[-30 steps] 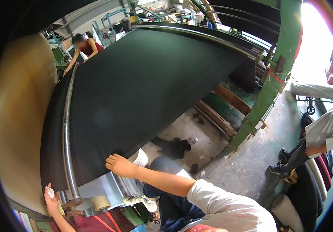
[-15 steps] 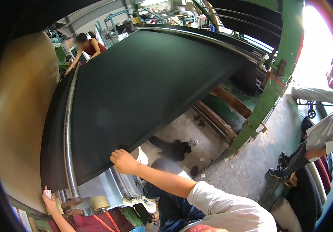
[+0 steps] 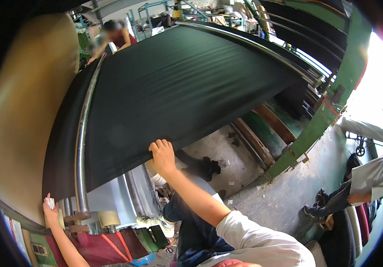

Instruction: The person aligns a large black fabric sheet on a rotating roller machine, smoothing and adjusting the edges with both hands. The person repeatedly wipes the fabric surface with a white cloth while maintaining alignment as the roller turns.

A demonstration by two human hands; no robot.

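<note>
A wide sheet of black fabric (image 3: 156, 98) stretches from a far metal bar, under or past a near steel roller (image 3: 81, 147), to a large tan drum (image 3: 31, 102) on the left. My right hand (image 3: 162, 158) is closed over the near edge of the fabric, fingers on top; its thumb is hidden. Down at the left, my left hand (image 3: 52, 212) is beside the fabric's corner and the drum, with a small white piece (image 3: 50, 203) in its fingers. I cannot make out what that piece is. Ripples run across the middle of the fabric.
At the far left a person (image 3: 122, 38) leans over the fabric's other side. A green machine post (image 3: 325, 111) rises on the right, with another person (image 3: 360, 187) beyond it. Gears (image 3: 76, 216) and a cream roller (image 3: 108, 218) sit by my left arm.
My right hand has moved right and farther along the fabric edge. Ripples have appeared across the sheet, which was smooth. The left hand sits slightly higher in the view, which has shifted.
</note>
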